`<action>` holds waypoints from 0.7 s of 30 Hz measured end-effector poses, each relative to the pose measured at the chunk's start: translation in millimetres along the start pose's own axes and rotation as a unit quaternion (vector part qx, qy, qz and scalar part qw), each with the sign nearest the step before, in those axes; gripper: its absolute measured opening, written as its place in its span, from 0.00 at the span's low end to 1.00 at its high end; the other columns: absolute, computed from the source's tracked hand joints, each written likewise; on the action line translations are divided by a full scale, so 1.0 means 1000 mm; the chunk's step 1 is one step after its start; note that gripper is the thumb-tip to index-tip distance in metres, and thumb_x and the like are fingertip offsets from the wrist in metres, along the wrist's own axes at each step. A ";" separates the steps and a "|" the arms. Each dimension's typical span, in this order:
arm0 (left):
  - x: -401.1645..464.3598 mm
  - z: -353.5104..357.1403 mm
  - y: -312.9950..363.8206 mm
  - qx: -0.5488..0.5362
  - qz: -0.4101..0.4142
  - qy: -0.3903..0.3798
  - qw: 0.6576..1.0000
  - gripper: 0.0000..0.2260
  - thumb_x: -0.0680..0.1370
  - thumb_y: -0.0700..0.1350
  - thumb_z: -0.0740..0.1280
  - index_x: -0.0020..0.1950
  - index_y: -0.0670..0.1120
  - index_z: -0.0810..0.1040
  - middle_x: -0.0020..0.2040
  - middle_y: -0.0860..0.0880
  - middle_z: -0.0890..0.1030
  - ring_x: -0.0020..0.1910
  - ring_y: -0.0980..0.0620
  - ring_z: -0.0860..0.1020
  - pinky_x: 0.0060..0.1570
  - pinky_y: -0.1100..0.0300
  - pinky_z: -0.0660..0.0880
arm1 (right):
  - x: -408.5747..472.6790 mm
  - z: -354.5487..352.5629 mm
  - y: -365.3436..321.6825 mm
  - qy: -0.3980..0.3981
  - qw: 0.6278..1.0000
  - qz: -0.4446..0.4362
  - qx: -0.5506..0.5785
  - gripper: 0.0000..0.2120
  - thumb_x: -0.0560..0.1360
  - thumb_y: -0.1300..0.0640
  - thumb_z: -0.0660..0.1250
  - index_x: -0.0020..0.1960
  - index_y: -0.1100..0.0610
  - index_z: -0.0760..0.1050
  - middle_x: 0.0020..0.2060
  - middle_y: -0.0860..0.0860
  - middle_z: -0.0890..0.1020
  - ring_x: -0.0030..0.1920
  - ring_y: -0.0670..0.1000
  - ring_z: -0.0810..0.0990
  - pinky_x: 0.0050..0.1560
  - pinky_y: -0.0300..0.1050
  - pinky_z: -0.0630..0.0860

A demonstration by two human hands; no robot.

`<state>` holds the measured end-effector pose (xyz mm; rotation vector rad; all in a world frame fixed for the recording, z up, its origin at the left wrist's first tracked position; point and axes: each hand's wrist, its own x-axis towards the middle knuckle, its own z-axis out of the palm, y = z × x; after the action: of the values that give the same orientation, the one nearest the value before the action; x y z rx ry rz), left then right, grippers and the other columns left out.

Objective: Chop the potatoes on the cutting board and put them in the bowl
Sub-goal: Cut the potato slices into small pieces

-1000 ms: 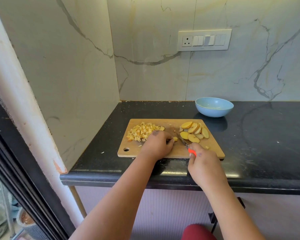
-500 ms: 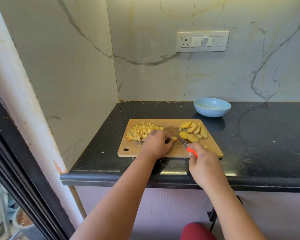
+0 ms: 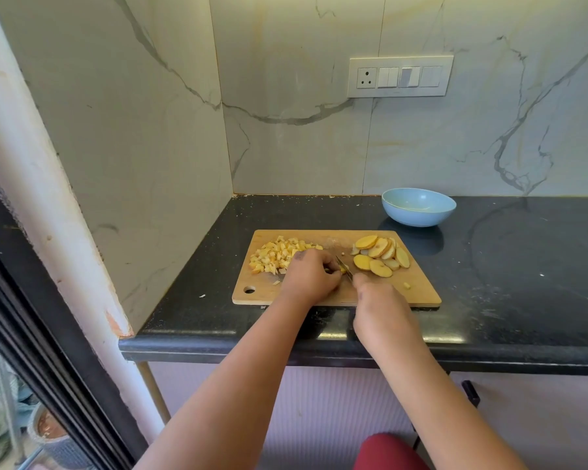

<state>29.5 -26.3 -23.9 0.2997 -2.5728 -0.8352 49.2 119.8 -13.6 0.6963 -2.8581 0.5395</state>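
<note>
On the black counter (image 3: 489, 266) (marble-walled corner) sits a cutting board (image 3: 418, 293).

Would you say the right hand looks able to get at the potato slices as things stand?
Probably yes: the potato slices lie uncovered just beyond the right hand, nothing between, though it grips the knife.

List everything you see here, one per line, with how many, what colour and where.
cutting board: one, light wood, on the counter near its front edge
diced potato: one pile, yellow, board's left part
potato slices: one overlapping heap, yellow, board's right part
knife: one, dark blade, between the hands
bowl: one, light blue, behind the board
counter: one, black
switch panel: one, white, on the wall
left hand: holds a potato piece
right hand: grips the knife
</note>
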 end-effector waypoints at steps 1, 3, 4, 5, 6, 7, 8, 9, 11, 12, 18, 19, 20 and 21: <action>-0.001 0.001 0.000 0.001 0.002 0.002 1.000 0.03 0.74 0.44 0.70 0.42 0.48 0.84 0.44 0.52 0.84 0.47 0.53 0.80 0.52 0.57 0.77 | 0.003 0.001 -0.002 -0.001 1.000 0.003 -0.003 0.18 0.77 0.66 0.55 0.64 0.51 0.67 0.39 0.51 0.75 0.37 0.51 0.73 0.30 0.43 0.67; -0.004 0.001 0.000 0.008 0.014 0.010 1.000 0.05 0.75 0.44 0.69 0.46 0.47 0.84 0.45 0.51 0.85 0.47 0.52 0.80 0.55 0.58 0.75 | 0.004 0.006 0.002 0.033 0.999 0.006 0.016 0.15 0.78 0.65 0.57 0.63 0.52 0.67 0.35 0.50 0.73 0.32 0.49 0.71 0.27 0.42 0.63; -0.006 0.001 0.000 0.015 0.020 0.013 1.000 0.06 0.76 0.45 0.69 0.49 0.46 0.84 0.46 0.50 0.85 0.47 0.51 0.80 0.56 0.60 0.74 | 0.002 0.009 0.006 0.068 0.997 0.001 0.043 0.13 0.79 0.63 0.58 0.61 0.53 0.69 0.32 0.50 0.73 0.30 0.48 0.70 0.25 0.42 0.62; -0.007 0.001 -0.001 0.022 0.030 0.015 0.999 0.07 0.77 0.45 0.69 0.51 0.46 0.84 0.48 0.50 0.85 0.48 0.51 0.81 0.55 0.62 0.71 | -0.002 0.012 0.011 0.107 0.991 -0.009 0.080 0.11 0.79 0.63 0.59 0.60 0.54 0.71 0.31 0.50 0.74 0.29 0.47 0.71 0.24 0.41 0.62; -0.009 0.000 -0.002 0.026 0.039 0.019 0.999 0.08 0.77 0.45 0.69 0.54 0.46 0.84 0.49 0.50 0.85 0.49 0.52 0.80 0.53 0.65 0.69 | -0.006 0.013 0.014 0.140 0.983 -0.023 0.118 0.10 0.79 0.62 0.60 0.59 0.55 0.73 0.31 0.51 0.75 0.28 0.48 0.72 0.24 0.41 0.65; -0.010 -0.001 -0.002 0.025 0.048 0.027 0.998 0.09 0.77 0.45 0.69 0.55 0.47 0.84 0.51 0.51 0.85 0.51 0.53 0.80 0.52 0.67 0.67 | -0.010 0.014 0.017 0.163 0.976 -0.039 0.141 0.09 0.79 0.62 0.61 0.58 0.55 0.75 0.32 0.52 0.77 0.29 0.49 0.74 0.25 0.42 0.69; -0.010 -0.001 -0.003 0.020 0.051 0.035 0.998 0.10 0.76 0.45 0.70 0.56 0.47 0.83 0.51 0.51 0.85 0.51 0.53 0.80 0.51 0.67 0.68 | -0.014 0.014 0.020 0.172 0.973 -0.052 0.147 0.09 0.79 0.62 0.62 0.57 0.55 0.75 0.32 0.52 0.78 0.29 0.48 0.75 0.26 0.42 0.71; -0.010 -0.002 -0.003 0.015 0.048 0.041 0.998 0.09 0.76 0.45 0.70 0.55 0.47 0.84 0.51 0.51 0.85 0.51 0.53 0.80 0.51 0.66 0.69 | -0.017 0.014 0.021 0.171 0.973 -0.061 0.141 0.08 0.78 0.62 0.63 0.56 0.55 0.76 0.32 0.50 0.78 0.28 0.47 0.74 0.25 0.40 0.70; -0.010 -0.003 -0.004 0.022 0.034 0.038 0.998 0.06 0.76 0.45 0.70 0.51 0.46 0.84 0.48 0.50 0.85 0.48 0.52 0.80 0.52 0.63 0.72 | -0.021 0.011 0.021 0.157 0.978 -0.067 0.117 0.07 0.78 0.62 0.63 0.54 0.54 0.75 0.29 0.47 0.73 0.27 0.43 0.71 0.24 0.36 0.62; -0.010 -0.003 -0.003 0.029 0.031 0.034 0.999 0.06 0.77 0.45 0.69 0.48 0.45 0.84 0.46 0.50 0.85 0.46 0.52 0.80 0.53 0.61 0.74 | -0.021 0.010 0.021 0.145 0.981 -0.066 0.110 0.07 0.78 0.61 0.62 0.54 0.54 0.75 0.29 0.47 0.74 0.27 0.44 0.71 0.24 0.36 0.63; -0.009 0.000 -0.002 0.036 0.013 0.035 0.999 0.07 0.77 0.46 0.68 0.49 0.46 0.84 0.47 0.50 0.84 0.48 0.51 0.80 0.50 0.61 0.73 | -0.016 0.011 0.017 0.069 0.995 -0.032 0.069 0.13 0.78 0.63 0.59 0.60 0.50 0.71 0.33 0.49 0.76 0.31 0.49 0.75 0.27 0.46 0.72; -0.008 0.000 -0.003 0.039 0.011 0.037 0.998 0.07 0.77 0.46 0.68 0.49 0.46 0.84 0.47 0.50 0.84 0.48 0.51 0.79 0.50 0.63 0.71 | -0.015 0.012 0.016 0.059 0.996 -0.029 0.056 0.15 0.78 0.64 0.59 0.61 0.50 0.69 0.32 0.48 0.75 0.30 0.48 0.74 0.25 0.44 0.68; -0.008 0.000 -0.003 0.043 0.011 0.039 0.998 0.07 0.77 0.46 0.68 0.49 0.46 0.83 0.47 0.50 0.84 0.47 0.51 0.78 0.49 0.64 0.68 | -0.014 0.012 0.014 0.051 0.997 -0.029 0.040 0.15 0.78 0.64 0.58 0.61 0.50 0.69 0.31 0.48 0.74 0.30 0.48 0.73 0.24 0.42 0.65; -0.008 0.000 -0.002 0.046 0.009 0.041 0.998 0.07 0.78 0.46 0.67 0.50 0.46 0.83 0.47 0.51 0.83 0.46 0.52 0.76 0.49 0.64 0.67 | -0.014 0.012 0.012 0.048 0.998 -0.030 0.028 0.15 0.78 0.64 0.58 0.61 0.50 0.68 0.30 0.48 0.73 0.29 0.47 0.72 0.24 0.41 0.63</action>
<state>36.3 -25.4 -28.0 0.3300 -2.5385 -0.6844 55.2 131.2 -31.4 0.7417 -2.7340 0.6299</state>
